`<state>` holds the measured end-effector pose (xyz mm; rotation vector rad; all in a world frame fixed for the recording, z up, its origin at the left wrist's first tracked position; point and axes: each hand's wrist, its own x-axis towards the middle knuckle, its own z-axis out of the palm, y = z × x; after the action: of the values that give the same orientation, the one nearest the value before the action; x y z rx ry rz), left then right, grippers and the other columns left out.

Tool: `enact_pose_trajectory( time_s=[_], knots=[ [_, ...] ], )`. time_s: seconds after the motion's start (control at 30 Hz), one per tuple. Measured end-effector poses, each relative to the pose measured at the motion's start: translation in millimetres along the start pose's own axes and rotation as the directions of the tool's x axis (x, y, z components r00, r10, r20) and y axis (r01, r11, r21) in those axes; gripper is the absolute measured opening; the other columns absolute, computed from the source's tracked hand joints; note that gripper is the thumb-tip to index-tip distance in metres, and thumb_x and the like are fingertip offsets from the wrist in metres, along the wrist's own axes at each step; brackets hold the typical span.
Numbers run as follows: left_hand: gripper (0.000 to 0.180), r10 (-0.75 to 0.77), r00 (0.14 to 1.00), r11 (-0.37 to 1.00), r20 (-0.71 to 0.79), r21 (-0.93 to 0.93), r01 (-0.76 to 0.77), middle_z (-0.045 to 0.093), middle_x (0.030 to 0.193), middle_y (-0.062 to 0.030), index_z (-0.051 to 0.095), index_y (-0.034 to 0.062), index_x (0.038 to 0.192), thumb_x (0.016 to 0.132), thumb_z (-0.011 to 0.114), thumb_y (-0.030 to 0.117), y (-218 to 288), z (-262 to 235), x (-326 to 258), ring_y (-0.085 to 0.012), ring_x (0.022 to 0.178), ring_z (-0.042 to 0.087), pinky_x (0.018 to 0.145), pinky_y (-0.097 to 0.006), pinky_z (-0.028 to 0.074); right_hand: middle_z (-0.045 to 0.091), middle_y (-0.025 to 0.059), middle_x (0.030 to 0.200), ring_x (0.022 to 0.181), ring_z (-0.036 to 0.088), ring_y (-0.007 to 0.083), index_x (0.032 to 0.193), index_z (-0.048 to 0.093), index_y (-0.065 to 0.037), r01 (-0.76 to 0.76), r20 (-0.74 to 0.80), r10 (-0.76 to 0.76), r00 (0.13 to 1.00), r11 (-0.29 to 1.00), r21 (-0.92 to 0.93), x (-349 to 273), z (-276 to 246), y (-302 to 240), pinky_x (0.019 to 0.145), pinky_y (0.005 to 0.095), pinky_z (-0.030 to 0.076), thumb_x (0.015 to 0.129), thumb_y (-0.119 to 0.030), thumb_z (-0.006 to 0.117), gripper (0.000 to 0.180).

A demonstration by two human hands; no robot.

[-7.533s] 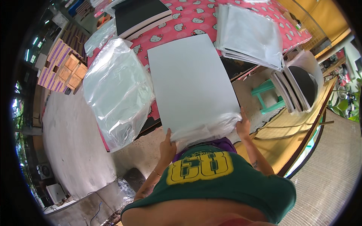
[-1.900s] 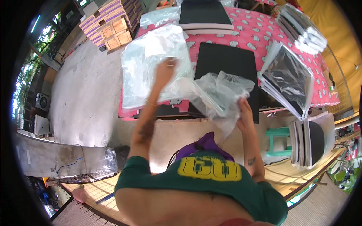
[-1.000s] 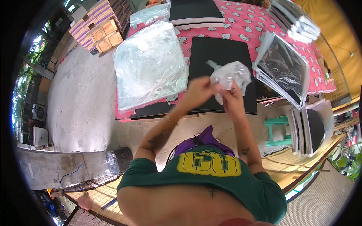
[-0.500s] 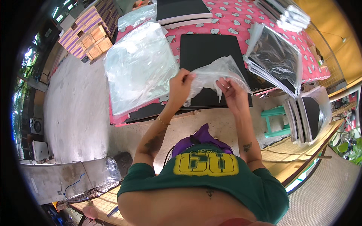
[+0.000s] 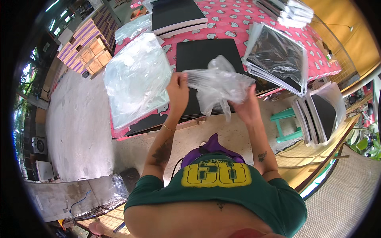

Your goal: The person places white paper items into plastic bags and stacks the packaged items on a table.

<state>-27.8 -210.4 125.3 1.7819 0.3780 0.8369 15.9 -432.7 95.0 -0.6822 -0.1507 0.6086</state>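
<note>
A crumpled clear plastic bag (image 5: 222,85) stretches between my hands above a flat black panel (image 5: 208,49) on the table. My left hand (image 5: 178,89) pinches the bag's left end, thumb against curled fingers. At the other end, my right hand (image 5: 247,105) holds the bag with its thumb raised; the plastic partly covers its fingers. Left of the panel lies a broad pile of clear plastic bags (image 5: 137,79). To the right, a stack of black panels in clear bags (image 5: 278,55) sits slightly askew.
A pink patterned cloth (image 5: 226,20) covers the table. More black panels (image 5: 176,14) are stacked at the back. A green stool (image 5: 286,126) and bagged panels (image 5: 317,115) stand at the right. Boxes (image 5: 85,47) are piled at the far left, beyond the concrete floor (image 5: 79,115).
The bag has bunched up and been pulled wider between my hands. My left hand has moved left, and my right hand slightly right and down. The view has shifted a little.
</note>
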Motion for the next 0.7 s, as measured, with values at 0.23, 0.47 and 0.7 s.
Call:
enact_pose_trajectory(
  time_s=[0.23,0.47,0.7],
  knots=[
    [0.025,-0.327,0.897,0.944,0.299,0.153,0.293,0.062,0.078,-0.0088,0.055,0.0024,0.100,0.087,0.060,0.023,-97.0,-96.4,17.6,-0.0162,0.065,0.062,0.053,-0.026,0.049,0.056,-0.0007,0.081,0.062,0.055,0.0124,0.118,0.052,-0.011,0.110,0.129,-0.111,0.985,0.994,0.014,-19.4,-27.7,-85.0,0.051,0.0217,0.046,0.085,-0.009,0.056,0.034],
    [0.073,0.245,0.627,0.929,0.739,0.005,-0.369,0.060,0.102,-0.0106,0.028,0.0124,0.141,0.077,0.064,0.011,44.1,0.0,-6.4,-0.0203,0.076,0.060,0.066,-0.033,0.049,0.053,0.0075,0.078,0.087,0.053,0.0212,0.090,0.065,-0.003,0.555,0.631,0.372,0.681,0.300,-0.776,-16.5,74.5,-85.3,0.072,0.0340,0.046,0.082,-0.014,0.060,0.014],
    [0.023,0.225,0.517,0.967,0.826,-0.125,-0.222,0.051,0.086,-0.0122,0.058,0.0015,0.099,0.078,0.050,0.000,58.2,-39.8,2.1,-0.0249,0.062,0.053,0.057,-0.034,0.046,0.046,0.0193,0.124,0.085,0.062,0.0369,0.098,0.063,-0.002,-0.056,0.061,-0.151,0.987,-0.667,-0.743,-12.4,-36.7,-114.8,0.072,0.0446,0.050,0.078,-0.018,0.060,0.025]
  ],
)
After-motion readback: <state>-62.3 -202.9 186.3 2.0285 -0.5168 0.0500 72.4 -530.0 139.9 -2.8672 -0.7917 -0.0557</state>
